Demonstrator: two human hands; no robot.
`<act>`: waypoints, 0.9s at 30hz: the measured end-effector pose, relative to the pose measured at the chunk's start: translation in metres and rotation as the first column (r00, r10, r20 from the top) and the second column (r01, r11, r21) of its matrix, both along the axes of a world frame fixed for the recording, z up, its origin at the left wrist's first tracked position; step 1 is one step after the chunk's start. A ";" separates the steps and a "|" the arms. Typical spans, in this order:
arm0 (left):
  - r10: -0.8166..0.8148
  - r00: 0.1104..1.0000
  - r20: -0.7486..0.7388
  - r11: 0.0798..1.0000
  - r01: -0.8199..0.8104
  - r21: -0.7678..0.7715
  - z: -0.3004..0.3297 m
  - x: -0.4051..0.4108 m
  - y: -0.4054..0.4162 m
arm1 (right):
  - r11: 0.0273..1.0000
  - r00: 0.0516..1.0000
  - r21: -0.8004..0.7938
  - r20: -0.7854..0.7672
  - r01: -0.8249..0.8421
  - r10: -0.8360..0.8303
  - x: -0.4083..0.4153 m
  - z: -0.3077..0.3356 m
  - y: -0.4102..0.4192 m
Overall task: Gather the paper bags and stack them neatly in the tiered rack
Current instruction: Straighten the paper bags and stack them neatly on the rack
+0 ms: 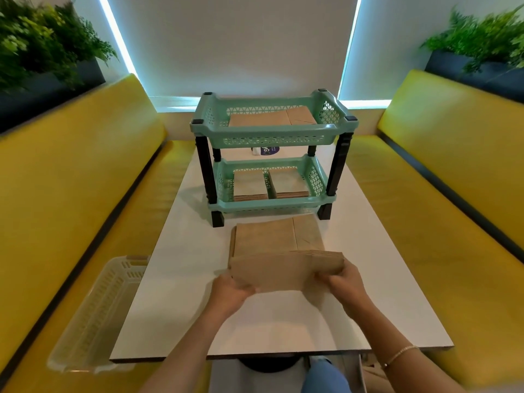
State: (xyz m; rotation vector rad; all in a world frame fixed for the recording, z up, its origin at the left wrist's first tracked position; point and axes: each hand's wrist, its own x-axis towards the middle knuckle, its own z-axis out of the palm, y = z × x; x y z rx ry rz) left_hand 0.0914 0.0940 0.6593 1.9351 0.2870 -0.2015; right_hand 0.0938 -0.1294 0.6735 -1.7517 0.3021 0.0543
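A mint-green two-tier rack [272, 131] with black legs stands on the white table [181, 251]. Its top basket holds flat brown bags [272, 117]; the lower basket holds two side-by-side piles of bags [270, 184]. I hold a bundle of brown paper bags [286, 269] upright above the table: my left hand [229, 290] grips its lower left corner and my right hand [343, 282] grips its right end. Behind the bundle, another pile of bags [276, 235] lies flat on the table, just in front of the rack.
A pale plastic basket [96, 313] lies on the yellow bench seat at the left. Yellow benches [442, 194] flank the table on both sides, with planters behind them. A small bottle and a blue label [266, 150] sit behind the rack.
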 end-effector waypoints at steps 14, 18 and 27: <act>0.020 0.963 0.267 0.898 0.100 -0.428 0.079 0.010 -0.022 | 0.984 0.984 0.021 0.001 -0.176 0.176 0.009 0.013 0.007; -0.030 0.997 0.069 0.968 0.047 -0.247 0.031 0.004 -0.033 | 0.983 0.983 -0.029 -0.038 -0.180 0.178 0.009 -0.004 0.022; -0.314 0.945 0.088 0.924 0.283 0.258 0.045 0.010 -0.016 | 0.963 0.995 0.263 0.093 -0.052 0.028 0.024 0.045 0.006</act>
